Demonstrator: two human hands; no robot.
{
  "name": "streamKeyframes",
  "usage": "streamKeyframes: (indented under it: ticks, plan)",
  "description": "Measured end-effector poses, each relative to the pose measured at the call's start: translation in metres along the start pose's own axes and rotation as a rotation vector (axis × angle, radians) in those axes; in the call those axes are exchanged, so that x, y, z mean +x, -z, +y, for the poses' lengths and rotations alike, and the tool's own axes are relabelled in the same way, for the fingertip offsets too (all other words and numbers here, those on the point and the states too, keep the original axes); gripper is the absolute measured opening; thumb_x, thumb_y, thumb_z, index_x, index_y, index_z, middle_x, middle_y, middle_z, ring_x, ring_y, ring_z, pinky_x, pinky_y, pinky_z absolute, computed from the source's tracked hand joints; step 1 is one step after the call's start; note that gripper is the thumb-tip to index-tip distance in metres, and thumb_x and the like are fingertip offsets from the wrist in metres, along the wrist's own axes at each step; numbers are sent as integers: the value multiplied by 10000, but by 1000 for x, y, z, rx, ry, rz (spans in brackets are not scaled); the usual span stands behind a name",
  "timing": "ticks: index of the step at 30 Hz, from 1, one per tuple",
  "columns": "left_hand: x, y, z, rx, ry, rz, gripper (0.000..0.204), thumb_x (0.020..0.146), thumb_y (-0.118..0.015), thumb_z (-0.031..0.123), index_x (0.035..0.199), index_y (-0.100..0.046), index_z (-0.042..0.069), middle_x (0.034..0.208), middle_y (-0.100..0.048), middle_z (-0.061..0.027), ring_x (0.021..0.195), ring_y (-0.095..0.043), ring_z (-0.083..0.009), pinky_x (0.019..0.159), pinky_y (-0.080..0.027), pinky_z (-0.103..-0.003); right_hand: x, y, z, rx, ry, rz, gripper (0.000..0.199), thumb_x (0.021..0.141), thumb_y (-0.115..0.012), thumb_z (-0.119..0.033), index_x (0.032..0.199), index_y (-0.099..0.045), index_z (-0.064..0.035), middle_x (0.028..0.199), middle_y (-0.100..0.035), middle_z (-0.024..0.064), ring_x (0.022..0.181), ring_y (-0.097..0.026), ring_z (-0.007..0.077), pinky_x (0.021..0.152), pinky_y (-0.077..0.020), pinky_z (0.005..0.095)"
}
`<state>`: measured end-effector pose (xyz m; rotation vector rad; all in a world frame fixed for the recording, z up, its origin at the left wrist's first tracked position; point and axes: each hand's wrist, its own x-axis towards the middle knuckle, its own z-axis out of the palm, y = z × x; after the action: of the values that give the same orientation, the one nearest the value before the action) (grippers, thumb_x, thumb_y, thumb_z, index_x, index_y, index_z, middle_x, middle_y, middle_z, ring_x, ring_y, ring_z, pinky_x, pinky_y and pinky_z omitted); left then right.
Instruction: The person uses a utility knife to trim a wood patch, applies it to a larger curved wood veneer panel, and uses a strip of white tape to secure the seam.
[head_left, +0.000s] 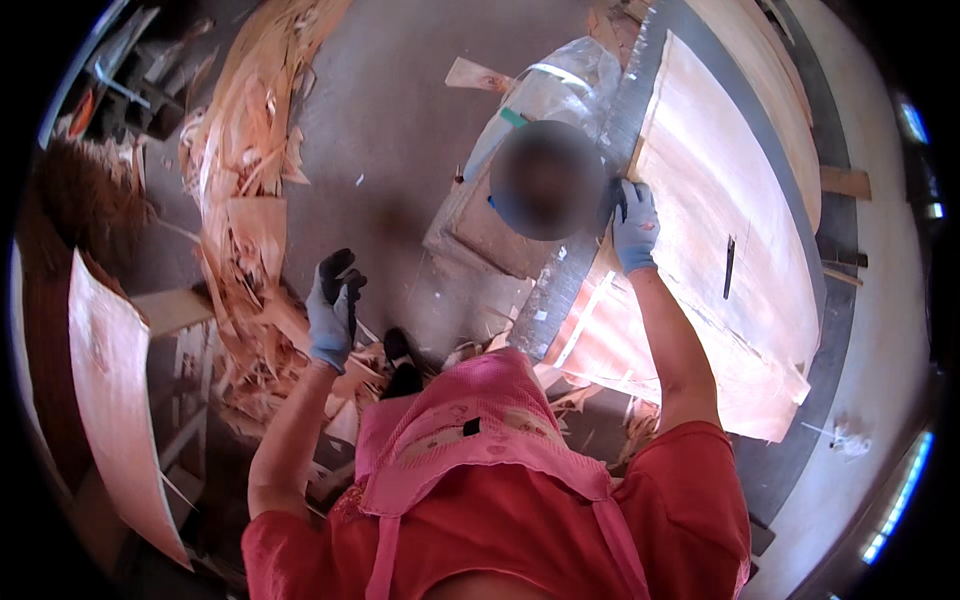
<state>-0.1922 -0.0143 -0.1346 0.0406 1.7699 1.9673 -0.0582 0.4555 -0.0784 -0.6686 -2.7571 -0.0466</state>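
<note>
My left hand (pixel 331 312), in a grey glove with black fingertips, is raised over the floor beside the wood scraps. Its fingers are loosely bent and apart, with nothing in them. My right hand (pixel 636 228), gloved alike, lies at the left edge of a large pale veneer sheet (pixel 730 170) on the table. Its fingers are bent over that edge, and their tips are partly hidden. Under this sheet a reddish veneer sheet (pixel 608 325) shows. A thin dark strip (pixel 729 267) lies on top of the pale one.
Across the table's grey edge (pixel 560 290) is another person (pixel 548 180), head blurred, beside a clear plastic sheet (pixel 580 70). Torn veneer scraps (pixel 245 190) form a long heap on the floor at left. A curved veneer piece (pixel 110 390) stands at far left.
</note>
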Motion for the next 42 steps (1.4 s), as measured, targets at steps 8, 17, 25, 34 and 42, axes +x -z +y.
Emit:
streamKeyframes:
  ticks: [8, 17, 25, 34, 42]
  plan:
    - [178, -118, 45, 236, -145, -342, 337, 1018, -527, 182, 1302, -531, 1, 1149, -631, -79, 949, -605, -144, 875, -498, -293, 2, 16, -2, -27, -90, -118, 406, 795, -640, -175, 1197, -595, -141, 1159, -550, 127, 1050, -561, 338, 843, -509, 428]
    - [346, -314, 79, 1143, -581, -577, 414, 948, -540, 314, 1343, -508, 194, 1304, -571, -152, 1112, -591, -388, 934, -480, -468, 7, 27, -9, 125, -84, 3, 239, 796, -638, -148, 1035, -651, -138, 947, -556, 79, 877, -577, 287, 726, -520, 397]
    - [426, -340, 62, 1617, -549, -642, 309, 910, -567, 312, 1166, -623, 148, 1092, -672, -140, 938, -644, -388, 863, -490, -475, 18, 23, -14, 127, -89, -16, 267, 758, -656, -130, 1023, -673, -162, 953, -566, 63, 872, -585, 268, 697, -526, 383]
    - [445, -295, 67, 735, -374, -870, 350, 839, -682, 94, 1177, -593, 85, 1123, -681, -110, 1019, -664, -237, 858, -507, -338, 101, 50, -118, 664, -511, 158, 393, 827, -626, -91, 1215, -623, -27, 993, -652, 166, 813, -670, 274, 723, -538, 347]
    - [477, -308, 26, 1112, -217, -1101, 460, 853, -714, 353, 1233, -621, 111, 1088, -680, -103, 788, -627, -172, 712, -515, -349, 132, -42, -177, 415, -316, -32, 475, 923, -599, -149, 1367, -493, -19, 1252, -610, 148, 1106, -624, 268, 948, -495, 341]
